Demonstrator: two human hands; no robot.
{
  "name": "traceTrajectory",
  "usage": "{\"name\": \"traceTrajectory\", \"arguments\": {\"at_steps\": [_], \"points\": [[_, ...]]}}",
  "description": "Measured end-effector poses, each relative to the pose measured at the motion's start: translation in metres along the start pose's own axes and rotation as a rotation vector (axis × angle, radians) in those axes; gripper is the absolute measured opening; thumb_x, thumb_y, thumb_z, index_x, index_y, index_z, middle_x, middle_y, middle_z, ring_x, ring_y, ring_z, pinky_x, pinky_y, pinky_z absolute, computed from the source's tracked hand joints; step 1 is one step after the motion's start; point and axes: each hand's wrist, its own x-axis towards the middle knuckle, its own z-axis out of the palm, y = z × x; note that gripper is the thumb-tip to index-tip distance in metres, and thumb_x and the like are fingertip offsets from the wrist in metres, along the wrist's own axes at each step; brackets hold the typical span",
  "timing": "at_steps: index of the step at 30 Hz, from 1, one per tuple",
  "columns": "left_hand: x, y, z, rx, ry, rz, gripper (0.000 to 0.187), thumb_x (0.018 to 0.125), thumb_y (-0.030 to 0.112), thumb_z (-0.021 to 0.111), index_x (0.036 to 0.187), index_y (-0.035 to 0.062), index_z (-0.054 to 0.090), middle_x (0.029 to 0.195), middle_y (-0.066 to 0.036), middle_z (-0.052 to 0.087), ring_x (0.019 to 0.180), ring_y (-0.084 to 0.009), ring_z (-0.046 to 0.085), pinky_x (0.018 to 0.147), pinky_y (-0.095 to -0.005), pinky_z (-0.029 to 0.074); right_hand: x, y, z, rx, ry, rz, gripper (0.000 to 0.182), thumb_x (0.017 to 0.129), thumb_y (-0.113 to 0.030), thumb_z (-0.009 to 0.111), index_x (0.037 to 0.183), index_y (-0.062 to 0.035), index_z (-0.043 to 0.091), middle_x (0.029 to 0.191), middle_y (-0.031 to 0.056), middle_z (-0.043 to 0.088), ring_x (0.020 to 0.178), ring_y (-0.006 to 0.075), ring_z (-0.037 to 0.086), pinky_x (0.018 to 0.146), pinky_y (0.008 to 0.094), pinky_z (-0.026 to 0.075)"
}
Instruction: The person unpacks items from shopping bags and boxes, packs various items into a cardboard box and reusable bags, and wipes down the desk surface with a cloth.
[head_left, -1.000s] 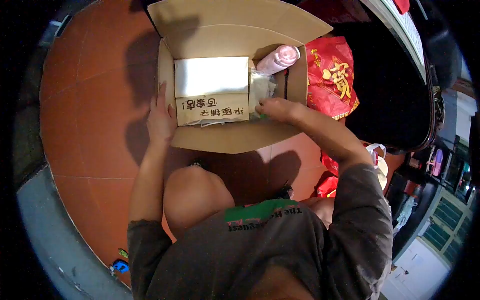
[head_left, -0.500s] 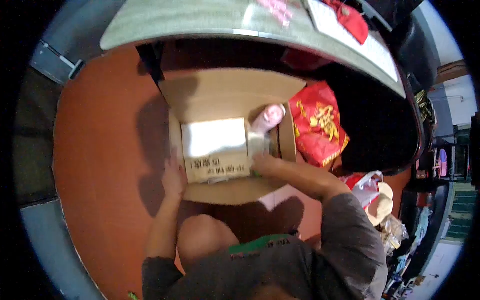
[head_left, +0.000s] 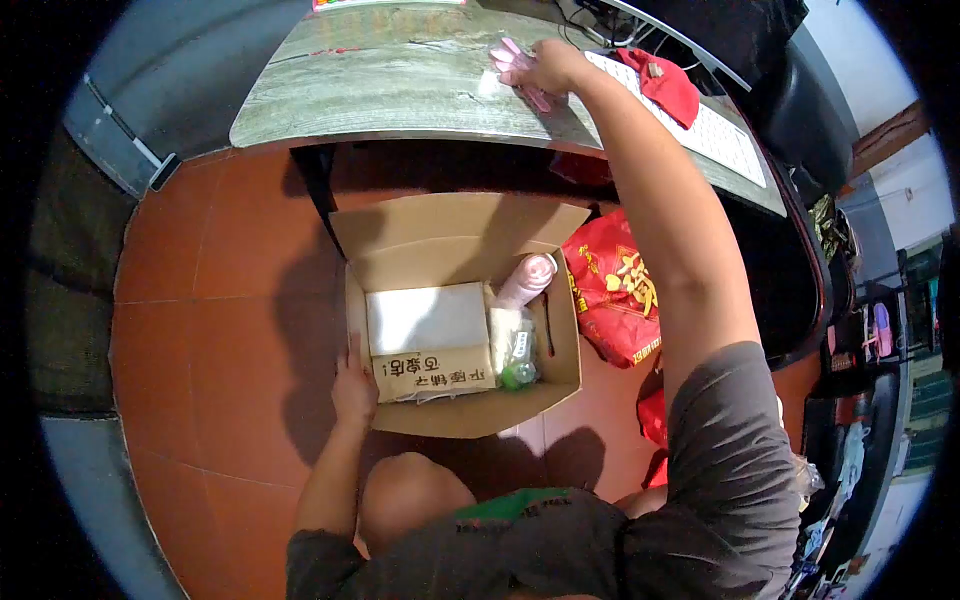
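Observation:
My left hand (head_left: 355, 393) grips the left wall of an open cardboard box (head_left: 440, 225) on the floor. Inside it lie a smaller carton (head_left: 428, 318) with a white top and dark printed characters, a pink bottle (head_left: 527, 282) leaning in the far right corner, and a clear container with a green cap (head_left: 517, 376). Up on the desk, my right hand (head_left: 553, 68) is closed on a pink plastic item (head_left: 510, 55) in what looks like clear wrapping. Its exact kind does not show.
The grey wood-grain desk (head_left: 380, 85) stands beyond the box. On it lie a white keyboard (head_left: 735, 145) and a red cloth item (head_left: 672, 90). A red bag with gold characters (head_left: 610, 300) rests against the box's right side, on red floor tiles (head_left: 240, 370).
My right hand has left the inside of the box and reached up to the pink item on the desk. The left hand stays at the box's left wall.

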Motion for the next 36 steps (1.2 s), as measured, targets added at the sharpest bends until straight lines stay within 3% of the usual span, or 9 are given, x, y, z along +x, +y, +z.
{"name": "traceTrajectory", "arguments": {"at_steps": [6,13,15,17,19,21,23,27,36], "points": [[0.001,-0.006,0.007,0.025,0.044,0.027,0.066,0.080,0.006,0.049,0.139,0.0215,0.023,0.120,-0.024,0.042,0.094,-0.0402,0.054,0.077,-0.0462,0.047,0.022,0.000,-0.009,-0.050,-0.341,0.028,0.033,0.068,-0.030,0.071,0.079,0.0001,0.067,0.084,0.0171,0.065,0.076,0.0278,0.060,0.066,0.0437,0.047],[0.008,-0.030,0.029,0.084,0.060,0.069,0.065,0.081,0.007,0.049,0.139,0.0198,0.023,0.119,-0.024,0.043,0.091,-0.0406,0.055,0.076,-0.0464,0.047,0.029,0.017,0.014,-0.165,-0.104,-0.203,0.021,0.077,-0.016,0.060,0.089,0.0008,0.063,0.082,0.0209,0.063,0.075,0.0311,0.062,0.066,0.0380,0.049],[0.004,-0.003,0.004,0.056,0.013,0.012,0.065,0.081,0.007,0.048,0.139,0.0199,0.023,0.118,-0.025,0.043,0.090,-0.0412,0.055,0.076,-0.0468,0.047,-0.001,0.003,0.003,0.031,0.100,-0.193,0.022,0.074,-0.019,0.059,0.067,0.0009,0.063,0.072,0.0229,0.061,0.071,0.0357,0.060,0.065,0.0413,0.047],[0.005,-0.003,0.005,0.032,0.071,0.068,0.065,0.081,0.007,0.048,0.139,0.0202,0.022,0.118,-0.026,0.043,0.091,-0.0417,0.054,0.076,-0.0469,0.047,-0.032,-0.007,-0.010,0.075,0.175,-0.313,0.028,0.077,-0.026,0.059,0.089,-0.0009,0.062,0.088,0.0242,0.061,0.077,0.0357,0.060,0.071,0.0413,0.047],[0.008,-0.009,0.011,0.044,0.108,0.099,0.065,0.080,0.006,0.047,0.139,0.0205,0.022,0.119,-0.026,0.043,0.092,-0.0421,0.054,0.076,-0.0470,0.047,-0.107,-0.027,-0.009,0.457,0.202,-0.490,0.029,0.080,-0.020,0.064,0.098,0.0015,0.058,0.080,0.0129,0.062,0.074,0.0201,0.058,0.069,0.0328,0.046],[0.012,-0.030,0.031,0.097,0.101,0.102,0.065,0.080,0.006,0.047,0.139,0.0208,0.022,0.120,-0.025,0.043,0.093,-0.0424,0.054,0.077,-0.0469,0.047,-0.165,-0.035,0.015,0.585,-0.146,-0.536,0.026,0.084,-0.016,0.060,0.105,-0.0021,0.053,0.088,0.0108,0.061,0.079,0.0168,0.054,0.073,0.0291,0.045],[0.003,-0.005,0.009,0.069,0.087,0.052,0.065,0.080,0.005,0.047,0.138,0.0213,0.023,0.120,-0.025,0.043,0.094,-0.0423,0.053,0.078,-0.0467,0.046,-0.202,-0.025,0.085,0.760,-0.411,-0.326,0.023,0.079,-0.014,0.062,0.097,-0.0011,0.055,0.086,0.0171,0.062,0.079,0.0298,0.059,0.072,0.0375,0.045],[0.009,-0.020,0.023,0.036,0.166,0.190,0.065,0.079,0.005,0.047,0.138,0.0224,0.024,0.118,-0.024,0.044,0.095,-0.0423,0.053,0.079,-0.0469,0.046,-0.273,0.007,0.256,0.909,-0.624,0.035,0.020,0.083,-0.012,0.060,0.099,-0.0004,0.056,0.088,0.0127,0.062,0.078,0.0180,0.056,0.075,0.0303,0.045],[0.008,-0.004,0.012,0.034,0.127,0.083,0.065,0.079,0.005,0.047,0.137,0.0230,0.025,0.120,-0.025,0.042,0.100,-0.0418,0.051,0.081,-0.0465,0.045,-0.307,0.016,0.379,0.139,-0.807,0.241,0.033,0.080,-0.006,0.045,0.111,0.0037,0.048,0.112,0.0259,0.053,0.104,0.0325,0.054,0.086,0.0391,0.045]]}}
